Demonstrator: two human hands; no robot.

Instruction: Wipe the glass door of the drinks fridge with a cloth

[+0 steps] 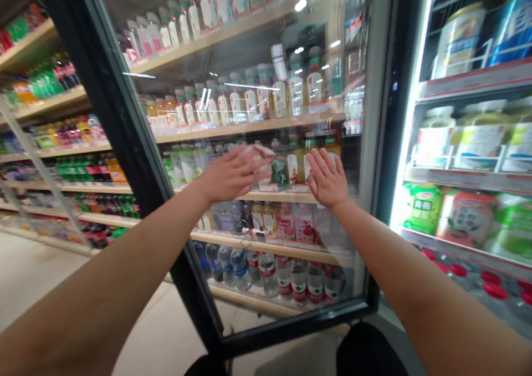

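Note:
A glass cooler door [266, 340] with a black frame stands swung open in front of me. My left hand [233, 175] is raised before the middle of its pane, fingers stretched out toward the right. Its fingertips are blurred, with a pale smear or reflection beside them; nothing held can be made out there. Flat and with fingers apart, my right hand [328, 179] is at the pane farther right, near the hinge side. Whether either palm touches the glass is hard to tell.
Behind the pane, wooden shelves [233, 133] carry rows of drink bottles. On the right, a lit cooler holds cans [459, 37], jars [434, 135] and red-capped bottles [494, 293]. More drink shelves [29, 110] run along the left. My dark-clad knee [366, 351] is below the door.

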